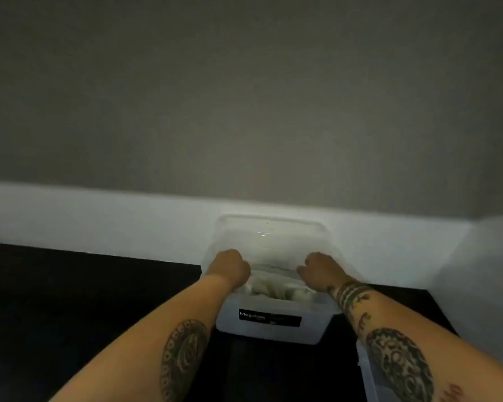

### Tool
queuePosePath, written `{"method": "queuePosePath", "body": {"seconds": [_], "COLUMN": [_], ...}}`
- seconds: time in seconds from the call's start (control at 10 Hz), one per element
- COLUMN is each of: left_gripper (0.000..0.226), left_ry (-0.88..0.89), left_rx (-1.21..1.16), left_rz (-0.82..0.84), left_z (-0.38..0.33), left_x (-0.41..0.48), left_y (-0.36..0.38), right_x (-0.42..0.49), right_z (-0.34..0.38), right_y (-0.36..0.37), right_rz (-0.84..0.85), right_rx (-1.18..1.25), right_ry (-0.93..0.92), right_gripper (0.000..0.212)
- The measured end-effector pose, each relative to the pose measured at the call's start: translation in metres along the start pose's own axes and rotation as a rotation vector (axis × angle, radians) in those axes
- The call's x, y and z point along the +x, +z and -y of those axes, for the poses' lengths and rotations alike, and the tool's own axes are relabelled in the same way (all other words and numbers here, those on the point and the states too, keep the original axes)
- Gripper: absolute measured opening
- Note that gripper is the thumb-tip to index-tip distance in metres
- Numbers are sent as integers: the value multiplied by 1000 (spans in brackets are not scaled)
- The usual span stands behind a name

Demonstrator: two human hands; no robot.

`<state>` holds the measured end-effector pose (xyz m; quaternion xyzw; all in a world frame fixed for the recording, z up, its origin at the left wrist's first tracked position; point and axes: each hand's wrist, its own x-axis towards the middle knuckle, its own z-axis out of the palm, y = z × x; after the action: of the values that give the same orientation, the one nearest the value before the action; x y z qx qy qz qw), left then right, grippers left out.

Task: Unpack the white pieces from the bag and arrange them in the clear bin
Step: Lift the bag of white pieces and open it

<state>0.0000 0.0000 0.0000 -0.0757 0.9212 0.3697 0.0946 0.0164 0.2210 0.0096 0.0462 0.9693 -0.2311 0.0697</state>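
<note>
The clear bin [269, 326] stands on the dark floor [84, 300], pushed up against the white skirting board [99, 221] at the foot of the grey wall [244, 97]. A black label [270, 317] with white lettering sits on the bin's near wall. Inside the bin, close to that near wall, pale white pieces [273, 290] show as a blurred heap; single pieces cannot be told apart. Above the bin's far side a clear sheet or lid [270, 230] rises against the skirting board, too hazy to say which it is.

Both hands are at the bin's top. The left hand [230, 266] is at the bin's left side, its fingers curled over and gripping a clear edge there. The right hand [320, 269] is at the bin's right side, fingers likewise curled down onto the clear edge. Both forearms are tattooed. To the right of the bin, under the right forearm, the corner of another pale plastic thing [366, 372] lies on the floor.
</note>
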Motion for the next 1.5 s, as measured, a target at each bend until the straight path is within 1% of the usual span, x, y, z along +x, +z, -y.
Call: {"method": "queuePosePath", "body": {"seconds": [0.1,0.2,0.3,0.4,0.5,0.6,0.7,0.8,0.9,1.0,1.1,1.2,1.3,1.4,1.5], "left_gripper": [39,20,28,34,44,57,23,25,19,10,7,11,21,19,17], "left_ry": [-89,-181,-112,-286,-252,-199,-175,-123,10,160,271,308,331,351,324], "left_rx": [-59,-195,3,-522,-467,-523,-673,-911,-954,-968,-1022,-1032,-950,-930,-898], "left_rz": [-6,40,97,-114,-75,-40,-39,68,70,157,179,197,225,268,289], "left_z": [1,1,7,1,-11,-22,-30,-44,-48,-50,-53,-48,-32,-9,16], "left_x": [20,33,35,40,43,44,41,13,-7,-28,-49,-69,-83,-97,-107], "left_y": [11,17,24,25,22,13,-7,-37,-63,-93,-121,-138,-142,-133,-118], "right_x": [12,26,33,38,39,34,20,1,-16,-36,-60,-89,-119,-144,-163], "right_z": [-3,-10,-10,-8,-1,-1,6,23,39,47,45,41,43,42,36], "right_y": [23,41,47,50,40,26,9,-14,-42,-71,-96,-106,-101,-84,-58], "right_rz": [85,99,27,-17,-48,-87,-142,-119,-127,-176,-216,-264,-361,-463,-488], "right_rx": [25,33,108,156,217,369,715,939,1047,1260,1462,1436,1367,1288,1239], "right_ry": [132,196,230,248,259,288,330,370,398,362,241,97,-15,-12,18], "right_gripper": [34,35,19,27,16,26,16,34,20,12,13,15,15,16,26]}}
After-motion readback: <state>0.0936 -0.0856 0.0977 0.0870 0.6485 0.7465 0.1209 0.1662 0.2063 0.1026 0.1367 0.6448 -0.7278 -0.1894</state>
